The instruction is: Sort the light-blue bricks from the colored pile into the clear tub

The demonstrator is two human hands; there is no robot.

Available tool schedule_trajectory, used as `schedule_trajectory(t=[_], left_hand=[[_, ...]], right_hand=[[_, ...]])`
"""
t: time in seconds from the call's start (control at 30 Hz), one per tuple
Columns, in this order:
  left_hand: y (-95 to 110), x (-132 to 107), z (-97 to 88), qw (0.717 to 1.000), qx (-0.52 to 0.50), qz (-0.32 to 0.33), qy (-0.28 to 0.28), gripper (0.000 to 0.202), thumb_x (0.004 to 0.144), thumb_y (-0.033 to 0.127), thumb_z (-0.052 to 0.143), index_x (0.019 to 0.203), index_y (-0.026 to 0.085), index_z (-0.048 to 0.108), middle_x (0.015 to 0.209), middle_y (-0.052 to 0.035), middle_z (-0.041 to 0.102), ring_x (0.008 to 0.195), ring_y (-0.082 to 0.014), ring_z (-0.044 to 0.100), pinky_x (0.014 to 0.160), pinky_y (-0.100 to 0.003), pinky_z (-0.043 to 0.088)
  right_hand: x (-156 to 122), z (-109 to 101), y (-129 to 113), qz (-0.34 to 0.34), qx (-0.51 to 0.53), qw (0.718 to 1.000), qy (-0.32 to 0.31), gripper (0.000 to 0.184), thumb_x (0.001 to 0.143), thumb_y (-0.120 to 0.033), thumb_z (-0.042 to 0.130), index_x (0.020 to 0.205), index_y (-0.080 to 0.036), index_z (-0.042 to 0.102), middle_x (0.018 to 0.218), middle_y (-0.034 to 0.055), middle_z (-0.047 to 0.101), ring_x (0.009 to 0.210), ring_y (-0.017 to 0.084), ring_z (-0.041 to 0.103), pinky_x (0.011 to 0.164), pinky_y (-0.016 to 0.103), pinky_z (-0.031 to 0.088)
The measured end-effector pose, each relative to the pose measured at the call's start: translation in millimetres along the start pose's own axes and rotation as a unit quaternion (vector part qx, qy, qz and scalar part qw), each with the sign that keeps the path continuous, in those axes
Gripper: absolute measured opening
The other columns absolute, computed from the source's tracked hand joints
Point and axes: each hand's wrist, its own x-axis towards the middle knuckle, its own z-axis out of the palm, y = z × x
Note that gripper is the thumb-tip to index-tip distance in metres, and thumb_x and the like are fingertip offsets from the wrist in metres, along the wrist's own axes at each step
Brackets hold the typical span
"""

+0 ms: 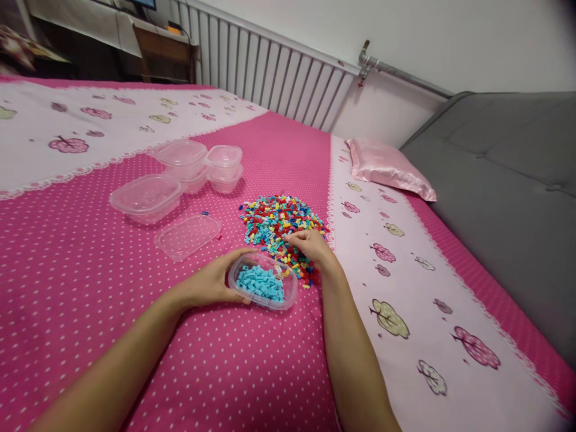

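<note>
My left hand [225, 280] grips the near-left side of a clear plastic container [290, 294], which tilts toward me. Light-blue building bricks [261, 282] lie inside it, with a few whitish or yellow pieces at its far right that may be seen through the wall. My right hand [310, 245] is over a pile of small mixed-colour bricks [279, 216], just beyond the container. Its thumb and index finger are pinched together at the pile; whatever is between the fingertips is too small to make out.
Left of the pile lies a clear lid [189, 236], with a dark blue brick [205, 213] near it. Several lidded clear containers [146, 195] stand farther back on the pink dotted bedspread [288, 150]. A pink pillow [387, 167] rests by the grey headboard [499, 156]; a radiator [270, 60] lines the wall.
</note>
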Motion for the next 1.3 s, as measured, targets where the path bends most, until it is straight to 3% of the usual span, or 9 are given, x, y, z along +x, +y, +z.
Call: schedule_trajectory(t=[0.1, 0.23, 0.33, 0.43, 0.53, 0.63, 0.7, 0.87, 1.3], left_hand=[[2, 0, 0.5, 1.0, -0.002, -0.014, 0.0, 0.085, 0.065, 0.029, 0.081, 0.136, 0.024, 0.036, 0.133, -0.0113, 0.053, 0.12, -0.0294, 0.052, 0.097, -0.043, 0.046], [5, 0, 0.6, 1.0, 0.003, -0.019, 0.001, 0.086, 0.064, 0.03, 0.081, 0.137, 0.023, 0.035, 0.133, -0.0113, 0.052, 0.121, -0.0294, 0.052, 0.097, -0.043, 0.046], [5, 0, 0.5, 1.0, 0.006, -0.015, -0.001, 0.086, 0.064, 0.029, 0.081, 0.136, 0.023, 0.036, 0.133, -0.0109, 0.052, 0.121, -0.0291, 0.051, 0.098, -0.042, 0.046], [5, -1, 0.5, 1.0, -0.002, -0.018, -0.002, 0.086, 0.064, 0.029, 0.081, 0.136, 0.022, 0.036, 0.132, -0.0115, 0.052, 0.12, -0.0291, 0.052, 0.097, -0.042, 0.046], [4, -1, 0.4, 1.0, -0.002, -0.019, 0.0, 0.086, 0.064, 0.029, 0.081, 0.136, 0.023, 0.035, 0.133, -0.0111, 0.052, 0.12, -0.0288, 0.052, 0.097, -0.042, 0.046], [5, -1, 0.5, 1.0, -0.002, -0.025, 0.005, 0.086, 0.064, 0.029, 0.081, 0.136, 0.023, 0.035, 0.134, -0.0112, 0.052, 0.12, -0.029, 0.052, 0.097, -0.042, 0.046], [5, 0, 0.7, 1.0, -0.006, -0.028, 0.004, 0.087, 0.064, 0.028, 0.082, 0.137, 0.023, 0.035, 0.133, -0.0116, 0.052, 0.12, -0.0293, 0.052, 0.096, -0.042, 0.046], [3, 0, 0.3, 1.0, 0.0, -0.018, -0.003, 0.086, 0.065, 0.028, 0.081, 0.137, 0.024, 0.034, 0.134, -0.0112, 0.052, 0.122, -0.0293, 0.051, 0.097, -0.043, 0.046], [4, 0, -0.2, 1.0, 0.017, -0.012, 0.001, 0.085, 0.064, 0.028, 0.081, 0.136, 0.025, 0.035, 0.132, -0.0098, 0.053, 0.119, -0.0285, 0.053, 0.096, -0.043, 0.047]], right_hand=[[0, -2, -5, 0.036, 0.22, 0.974, -0.043, 0.03, 0.063, -0.044, 0.074, 0.067, -0.016, 0.063, 0.047, -0.0092, 0.034, 0.043, 0.004, 0.025, 0.041, 0.018, 0.02], [-3, -9, -16, 0.053, 0.488, 0.868, -0.079, 0.022, 0.065, -0.028, 0.074, 0.079, -0.018, 0.061, 0.057, -0.0077, 0.04, 0.043, 0.002, 0.027, 0.034, 0.012, 0.016], [-4, -15, -22, 0.051, 0.587, 0.806, -0.046, 0.016, 0.065, -0.016, 0.068, 0.077, -0.018, 0.058, 0.071, -0.0021, 0.055, 0.053, 0.003, 0.042, 0.034, 0.009, 0.021], [-2, -15, -20, 0.046, 0.605, 0.795, -0.024, 0.02, 0.06, -0.013, 0.063, 0.078, -0.018, 0.059, 0.076, -0.0002, 0.06, 0.056, 0.004, 0.046, 0.035, 0.01, 0.023], [2, -9, -10, 0.039, 0.496, 0.866, 0.039, 0.019, 0.059, -0.019, 0.063, 0.078, -0.017, 0.064, 0.064, -0.0041, 0.055, 0.046, 0.003, 0.035, 0.035, 0.013, 0.02], [8, 2, 2, 0.015, 0.227, 0.965, 0.129, 0.021, 0.065, -0.029, 0.066, 0.081, -0.017, 0.07, 0.057, -0.005, 0.054, 0.045, 0.006, 0.037, 0.041, 0.017, 0.028], [11, 9, 7, -0.004, 0.02, 0.987, 0.161, 0.026, 0.068, -0.034, 0.066, 0.086, -0.017, 0.074, 0.057, -0.0026, 0.059, 0.05, 0.01, 0.047, 0.049, 0.022, 0.036], [8, 17, 1, 0.027, -0.251, 0.947, 0.197, 0.03, 0.073, -0.039, 0.064, 0.099, -0.026, 0.075, 0.083, 0.004, 0.074, 0.077, 0.021, 0.065, 0.067, 0.028, 0.046], [7, 15, -3, 0.046, -0.32, 0.923, 0.21, 0.023, 0.079, -0.038, 0.058, 0.089, -0.026, 0.076, 0.081, 0.0039, 0.073, 0.08, 0.021, 0.066, 0.07, 0.028, 0.048]])
